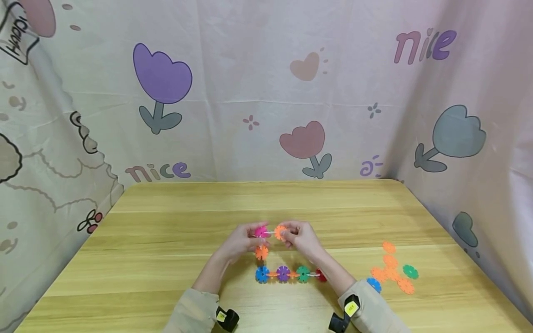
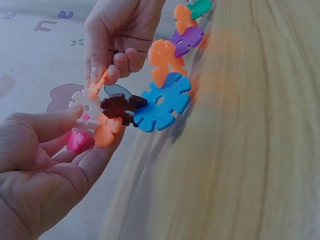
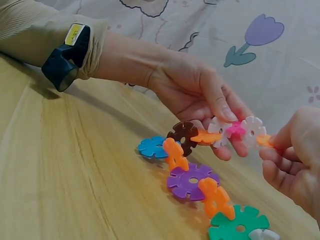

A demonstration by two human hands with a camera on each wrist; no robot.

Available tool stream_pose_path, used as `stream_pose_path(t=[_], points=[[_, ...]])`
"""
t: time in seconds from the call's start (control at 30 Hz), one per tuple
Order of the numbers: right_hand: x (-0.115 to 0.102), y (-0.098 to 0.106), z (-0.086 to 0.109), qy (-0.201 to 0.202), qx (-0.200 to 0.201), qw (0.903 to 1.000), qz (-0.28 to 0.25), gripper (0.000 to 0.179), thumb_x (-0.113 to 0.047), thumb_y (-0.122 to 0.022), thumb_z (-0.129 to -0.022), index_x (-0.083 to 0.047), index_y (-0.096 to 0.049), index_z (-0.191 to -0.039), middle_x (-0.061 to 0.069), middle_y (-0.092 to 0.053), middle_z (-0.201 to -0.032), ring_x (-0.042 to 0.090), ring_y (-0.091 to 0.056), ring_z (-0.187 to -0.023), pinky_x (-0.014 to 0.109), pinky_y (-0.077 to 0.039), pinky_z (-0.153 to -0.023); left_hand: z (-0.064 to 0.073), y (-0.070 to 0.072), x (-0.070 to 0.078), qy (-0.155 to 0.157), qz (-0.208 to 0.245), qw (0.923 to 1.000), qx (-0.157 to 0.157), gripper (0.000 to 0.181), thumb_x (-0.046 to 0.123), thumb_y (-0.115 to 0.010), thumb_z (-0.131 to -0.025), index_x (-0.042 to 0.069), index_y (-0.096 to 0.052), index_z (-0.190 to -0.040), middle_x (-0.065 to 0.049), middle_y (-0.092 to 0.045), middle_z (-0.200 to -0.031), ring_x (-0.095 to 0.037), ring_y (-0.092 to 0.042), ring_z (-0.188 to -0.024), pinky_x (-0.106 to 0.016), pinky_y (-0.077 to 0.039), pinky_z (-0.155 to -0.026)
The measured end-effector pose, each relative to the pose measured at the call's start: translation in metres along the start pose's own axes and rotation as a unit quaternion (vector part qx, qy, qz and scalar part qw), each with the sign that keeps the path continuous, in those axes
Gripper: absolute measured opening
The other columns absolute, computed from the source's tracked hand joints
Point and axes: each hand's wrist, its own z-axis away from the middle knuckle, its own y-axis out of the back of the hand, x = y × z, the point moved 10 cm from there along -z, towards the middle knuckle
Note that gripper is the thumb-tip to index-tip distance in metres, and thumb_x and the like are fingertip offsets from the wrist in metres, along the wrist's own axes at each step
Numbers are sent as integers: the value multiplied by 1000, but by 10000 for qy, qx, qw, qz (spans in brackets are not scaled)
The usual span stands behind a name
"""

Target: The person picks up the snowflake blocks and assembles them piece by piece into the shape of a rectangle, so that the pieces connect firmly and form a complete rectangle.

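Note:
A chain of slotted plastic flower discs bends round in a U-like shape between my hands. My left hand (image 1: pixel 241 243) grips it with thumb and fingers around the pink disc (image 1: pixel 261 231) and a white disc (image 3: pixel 220 131) beside it. Between right thumb and forefinger, my right hand (image 1: pixel 303 238) pinches the orange end disc (image 1: pixel 280 231), which joins a second white disc (image 3: pixel 253 132). Below the left hand hang an orange disc (image 1: pixel 261 252) and a brown disc (image 3: pixel 183 137). From the blue corner disc (image 1: pixel 262 274) the lower row runs through purple (image 3: pixel 194 181) and green discs (image 1: pixel 303 274).
A red disc (image 1: pixel 320 275) ends the lower row, partly behind the right forearm. On the wooden table (image 1: pixel 166 277) at right lie several loose orange discs (image 1: pixel 391 274), a green disc (image 1: pixel 410 271) and a blue disc (image 1: pixel 374 284). A printed curtain (image 1: pixel 233 152) stands behind the table.

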Motion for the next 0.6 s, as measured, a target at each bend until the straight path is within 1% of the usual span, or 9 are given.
stream_pose_path(t=[0.1,0.23,0.3,0.4,0.5,0.6], points=[[0,0,1,17,36,10000,-11,23,0,-57,-90,9,-60,-111,26,-61,-78,16,-55,-60,32,-52,-58,1,-1,1,-27,-4,10000,-44,54,-3,-54,-89,-5,-35,-139,-28,-59,-107,-24,-64,-84,-19,-45,-57],[2,1,1,-34,65,9999,-96,24,0,-57,-89,9,-60,-111,28,-61,-79,17,-55,-61,31,-52,-59,2,-3,3,-54,9,10000,-82,54,-4,-54,-89,-5,-34,-139,-29,-58,-111,-32,-64,-89,-19,-45,-57],[2,1,1,-52,81,9999,-68,23,1,-57,-89,8,-60,-111,26,-61,-78,17,-55,-61,30,-52,-58,2,-4,4,-63,-7,9999,-94,54,-4,-54,-89,-5,-34,-139,-28,-58,-112,-34,-63,-91,-19,-45,-57],[1,1,1,-27,88,10000,5,23,2,-57,-88,9,-61,-110,23,-62,-76,17,-56,-60,26,-51,-56,1,-5,5,-51,-95,9999,-95,54,-3,-54,-89,-5,-34,-139,-28,-59,-109,-30,-64,-86,-20,-46,-58],[-1,0,1,-7,75,10000,45,24,2,-57,-88,9,-60,-110,23,-61,-76,16,-55,-60,24,-49,-56,0,-5,4,-41,-135,9999,-95,55,-3,-55,-88,-4,-35,-139,-27,-60,-107,-25,-64,-84,-20,-46,-59],[-1,0,1,-41,54,10000,-1,26,1,-56,-88,8,-59,-113,25,-60,-79,16,-54,-61,23,-49,-56,-1,-3,3,-40,-38,9999,-118,55,-3,-55,-88,-4,-35,-139,-28,-58,-108,-28,-63,-88,-21,-48,-62]])
